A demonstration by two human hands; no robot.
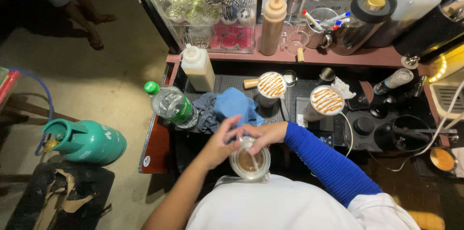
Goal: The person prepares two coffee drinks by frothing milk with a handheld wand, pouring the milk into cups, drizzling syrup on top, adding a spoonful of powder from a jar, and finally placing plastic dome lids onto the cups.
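Fingers of both hands meet over 1 clear cup held close to the person's chest. Left hand comes in from the left and its fingers curl onto the rim's near-left side; right hand, on a blue-sleeved arm, closes on the rim's far-right side, its fingertips pinched on something thin and pale that runs down into the cup, whether straw or stirrer I cannot tell. Both hands are equally near, the cup directly under them, its mouth facing up. It holds brown liquid.

Beyond the hands a blue cloth lies on the black counter mat. Farther back stand 2 cups topped with white cream and orange drizzle. A water bottle lies to the left, beside a squeeze bottle of tan liquid.
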